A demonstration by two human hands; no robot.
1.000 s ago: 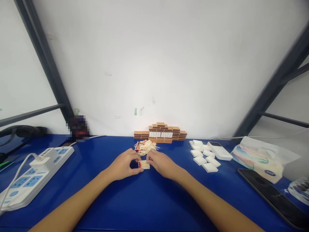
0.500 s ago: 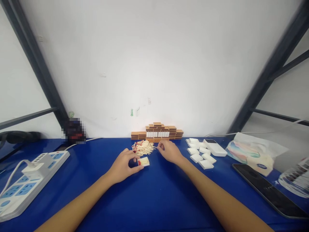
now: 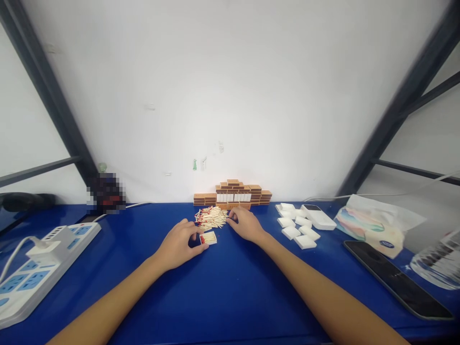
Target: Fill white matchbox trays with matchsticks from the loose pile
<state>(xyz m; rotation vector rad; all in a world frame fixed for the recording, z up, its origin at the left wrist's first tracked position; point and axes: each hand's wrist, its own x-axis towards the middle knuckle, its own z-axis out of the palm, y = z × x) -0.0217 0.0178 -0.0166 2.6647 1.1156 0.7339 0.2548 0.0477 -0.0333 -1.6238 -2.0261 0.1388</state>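
While the left hand (image 3: 176, 244) grips the small, open, white rectangular tray (image 3: 213, 243) at its left end, thumb near and fingers far, the tray is best kept flat, near of the loose heap of red-tipped wooden matches (image 3: 212, 218). Matches should preferably be aligned heads-left, as those inside the tray lie. The right hand (image 3: 246, 223) sits at the heap's right edge, fingertips narrowly pinched; whether they hold a match cannot be told. Both forearms angle inward, the right hand farther.
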